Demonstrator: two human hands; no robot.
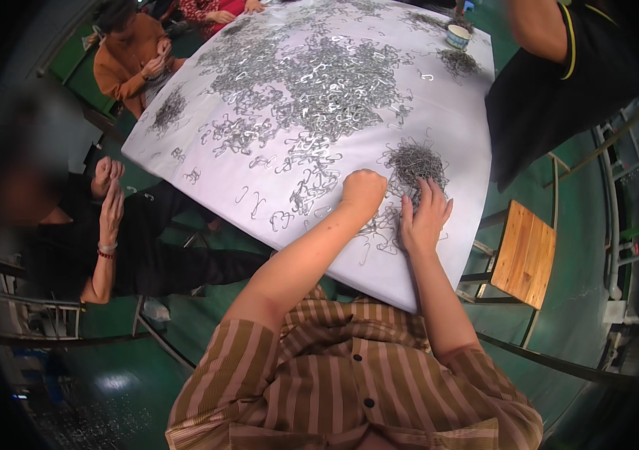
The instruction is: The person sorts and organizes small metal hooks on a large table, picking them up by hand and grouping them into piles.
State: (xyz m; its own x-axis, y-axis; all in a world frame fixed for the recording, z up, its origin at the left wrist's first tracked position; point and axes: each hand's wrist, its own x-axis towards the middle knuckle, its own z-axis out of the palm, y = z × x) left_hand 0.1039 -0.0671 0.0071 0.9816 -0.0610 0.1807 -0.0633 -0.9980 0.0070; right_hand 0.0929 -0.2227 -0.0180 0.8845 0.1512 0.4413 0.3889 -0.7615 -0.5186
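My left hand [364, 193] is closed in a fist just above the white-covered table [349, 259], beside a dark heap of thin wire hooks [414, 162]. Whatever its fingers may hold is hidden. Spread fingers of my right hand [424, 219] reach over the near side of that heap and touch it, with nothing plainly gripped. Loose wire hooks [381, 232] lie scattered between my two hands. Shiny, thicker metal hooks [312, 174] form a trail left of my fist, leading up to a broad silvery pile [334, 86] in the middle of the table.
A person in black [109, 225] sits at the left with both hands raised; one in orange [128, 64] sits beyond. Someone in a dark shirt [567, 90] stands at the right. A patterned bowl [458, 36] stands at the far right; a wooden stool [525, 251] is beside the table.
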